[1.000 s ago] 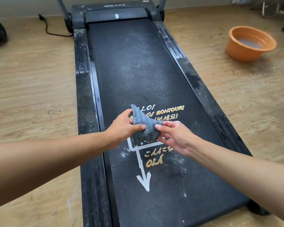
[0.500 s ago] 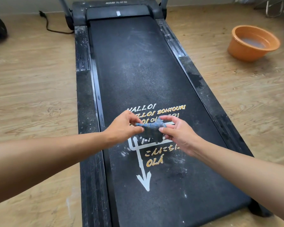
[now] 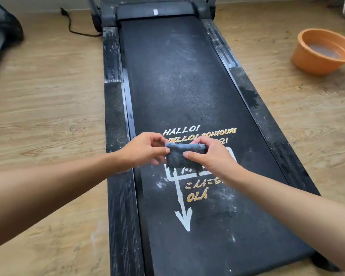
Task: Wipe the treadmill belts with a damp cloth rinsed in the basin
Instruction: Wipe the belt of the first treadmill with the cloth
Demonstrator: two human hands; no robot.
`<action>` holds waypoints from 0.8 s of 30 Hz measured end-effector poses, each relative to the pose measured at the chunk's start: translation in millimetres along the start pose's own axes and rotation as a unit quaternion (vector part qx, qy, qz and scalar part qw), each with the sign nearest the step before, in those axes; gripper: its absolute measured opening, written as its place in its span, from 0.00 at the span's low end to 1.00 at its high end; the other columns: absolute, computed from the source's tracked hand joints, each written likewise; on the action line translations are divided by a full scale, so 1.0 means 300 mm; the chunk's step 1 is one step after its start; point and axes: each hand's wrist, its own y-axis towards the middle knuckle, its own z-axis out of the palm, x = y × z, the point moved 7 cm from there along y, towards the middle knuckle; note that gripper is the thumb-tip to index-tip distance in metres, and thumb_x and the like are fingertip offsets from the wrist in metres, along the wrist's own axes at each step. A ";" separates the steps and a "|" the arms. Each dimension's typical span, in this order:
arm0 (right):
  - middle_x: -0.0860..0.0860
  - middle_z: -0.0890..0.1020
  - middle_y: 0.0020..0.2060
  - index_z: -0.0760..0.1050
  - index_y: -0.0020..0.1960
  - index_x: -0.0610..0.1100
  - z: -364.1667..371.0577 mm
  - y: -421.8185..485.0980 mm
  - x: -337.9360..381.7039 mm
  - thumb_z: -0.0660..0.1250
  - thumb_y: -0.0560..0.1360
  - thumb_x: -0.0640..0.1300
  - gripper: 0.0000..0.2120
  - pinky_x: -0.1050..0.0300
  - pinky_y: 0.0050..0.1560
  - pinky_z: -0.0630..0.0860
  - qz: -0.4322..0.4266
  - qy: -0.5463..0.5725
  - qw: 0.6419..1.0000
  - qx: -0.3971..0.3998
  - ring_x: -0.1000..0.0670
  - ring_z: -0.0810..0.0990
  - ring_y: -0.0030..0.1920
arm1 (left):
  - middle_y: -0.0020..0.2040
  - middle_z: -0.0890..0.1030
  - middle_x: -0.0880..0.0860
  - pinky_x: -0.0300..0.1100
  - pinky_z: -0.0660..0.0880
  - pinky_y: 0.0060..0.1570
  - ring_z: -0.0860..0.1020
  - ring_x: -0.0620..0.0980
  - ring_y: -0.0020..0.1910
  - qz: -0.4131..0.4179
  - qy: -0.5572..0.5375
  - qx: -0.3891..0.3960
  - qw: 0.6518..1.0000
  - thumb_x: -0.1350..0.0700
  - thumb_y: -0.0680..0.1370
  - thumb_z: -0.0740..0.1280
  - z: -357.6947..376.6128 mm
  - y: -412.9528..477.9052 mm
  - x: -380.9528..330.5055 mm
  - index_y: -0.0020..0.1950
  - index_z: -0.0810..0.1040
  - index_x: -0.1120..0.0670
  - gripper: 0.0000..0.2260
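A small blue-grey cloth (image 3: 182, 158), dirty and folded over at its top edge, hangs between both hands above the middle of the treadmill belt. My left hand (image 3: 143, 150) pinches its left end with thumb and fingers. My right hand (image 3: 211, 156) pinches its right end. The black treadmill belt (image 3: 179, 82) is dusty, with pale smears and printed greetings and a white arrow. An orange basin (image 3: 307, 60) holding cloudy water stands on the floor at the right.
Dusty side rails (image 3: 114, 108) run along both sides of the belt. The motor hood (image 3: 155, 10) and uprights are at the far end. A black power cord (image 3: 72, 26) lies on the wooden floor (image 3: 44, 100) at the far left. A dark object (image 3: 4, 28) sits at the left edge.
The cloth stood up in a peak between the hands. It has been flattened and folded over, and now hangs as a flat strip with both hands pinching its ends.
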 end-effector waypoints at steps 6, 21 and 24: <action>0.56 0.76 0.46 0.74 0.50 0.52 0.291 0.004 0.072 0.73 0.74 0.51 0.09 0.53 0.50 0.76 -0.102 -0.281 0.951 0.083 0.56 0.76 0.47 | 0.65 0.79 0.48 0.52 0.73 0.68 0.77 0.52 0.66 0.057 0.350 -0.119 0.928 0.53 0.81 0.64 -0.217 -0.045 0.236 0.66 0.75 0.49 0.13; 0.47 0.47 0.85 0.50 0.85 0.42 0.608 0.106 -0.121 0.42 0.83 0.71 0.42 0.43 0.80 0.48 -0.109 -0.495 0.861 -0.053 0.46 0.43 0.85 | 0.86 0.53 0.53 0.57 0.51 0.83 0.50 0.51 0.86 0.140 0.384 -0.317 0.856 0.53 0.85 0.54 -0.265 0.056 0.379 0.85 0.56 0.58 0.28; 0.49 0.47 0.85 0.50 0.86 0.45 0.611 0.224 -0.081 0.43 0.84 0.68 0.39 0.43 0.80 0.48 -0.113 -0.504 0.854 -0.059 0.47 0.44 0.85 | 0.86 0.54 0.53 0.58 0.52 0.83 0.51 0.51 0.86 0.144 0.390 -0.311 0.855 0.53 0.85 0.52 -0.268 0.061 0.383 0.85 0.57 0.57 0.27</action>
